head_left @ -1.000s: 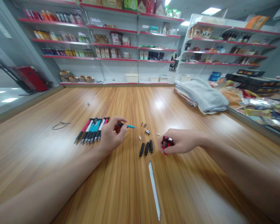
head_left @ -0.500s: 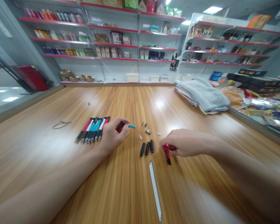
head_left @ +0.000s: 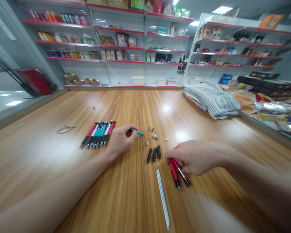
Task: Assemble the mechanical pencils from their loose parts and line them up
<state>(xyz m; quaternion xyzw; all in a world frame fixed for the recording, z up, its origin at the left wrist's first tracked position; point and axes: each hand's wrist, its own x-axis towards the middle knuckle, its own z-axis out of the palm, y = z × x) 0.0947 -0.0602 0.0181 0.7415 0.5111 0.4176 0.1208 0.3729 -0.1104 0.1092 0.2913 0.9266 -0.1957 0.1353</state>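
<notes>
My left hand (head_left: 121, 139) is closed around a teal pen part (head_left: 138, 132) whose tip pokes out to the right. Just left of it lies a row of several assembled pens (head_left: 98, 134) in red, white and teal. My right hand (head_left: 196, 157) rests on the wooden table (head_left: 63, 168), fingers closed on two red pen barrels (head_left: 178, 173) that point toward me. Between the hands lie three black grips (head_left: 154, 153), small springs and tips (head_left: 154, 137), and white refills (head_left: 163, 195).
A folded grey striped cloth (head_left: 214, 100) lies at the right edge, with packaged goods (head_left: 269, 106) beyond it. A loose rubber band (head_left: 65, 129) sits far left. Store shelves (head_left: 135, 48) with red edges line the back wall.
My right hand has moved toward me and lower, and the red barrels now stick out from under its fingers onto the table. The left hand has barely shifted.
</notes>
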